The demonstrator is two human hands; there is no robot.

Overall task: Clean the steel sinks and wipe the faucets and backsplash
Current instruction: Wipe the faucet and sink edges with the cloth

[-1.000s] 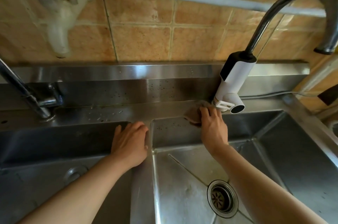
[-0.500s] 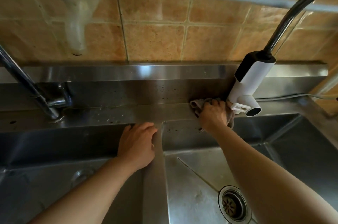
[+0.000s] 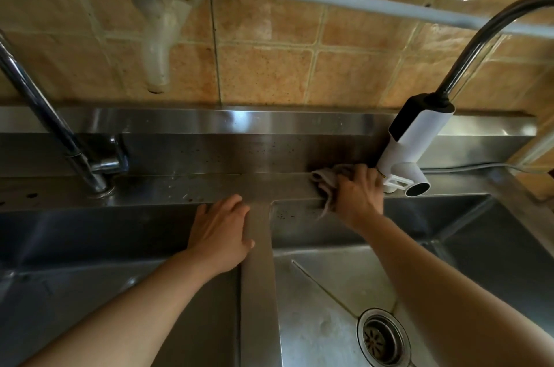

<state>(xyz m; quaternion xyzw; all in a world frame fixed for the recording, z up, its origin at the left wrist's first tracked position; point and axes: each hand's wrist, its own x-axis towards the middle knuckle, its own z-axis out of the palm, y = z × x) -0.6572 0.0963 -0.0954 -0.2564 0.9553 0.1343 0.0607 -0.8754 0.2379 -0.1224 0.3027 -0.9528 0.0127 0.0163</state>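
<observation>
No text, label, brand, number or sign can be read anywhere in view.

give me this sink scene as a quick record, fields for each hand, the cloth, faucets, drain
left hand: flat on the divider between the basins
right hand: grips the cloth
cloth: grey, bunched on the back ledge beside the white faucet
white faucet: right, dark curved spout
chrome faucet: left
drain: right basin, strainer in place
</observation>
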